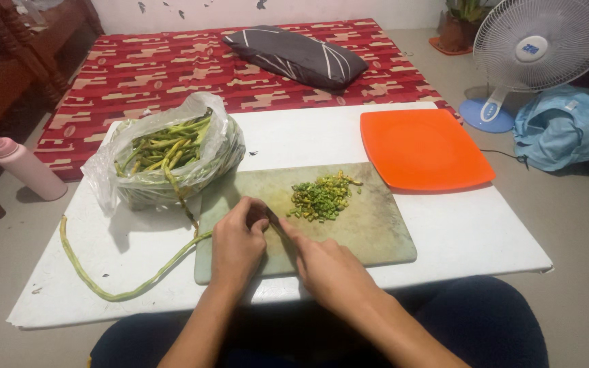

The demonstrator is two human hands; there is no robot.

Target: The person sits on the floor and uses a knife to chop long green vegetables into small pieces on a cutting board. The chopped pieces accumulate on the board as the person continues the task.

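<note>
Long green bean curving limp, left hand fingers clamped on it, right hand fingers closed on knife

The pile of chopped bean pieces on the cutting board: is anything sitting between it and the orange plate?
Nothing visible does. The chopped pieces lie on the cutting board, with only bare board and a strip of white table before the orange plate. Both the left hand and right hand are on the near side.
</note>
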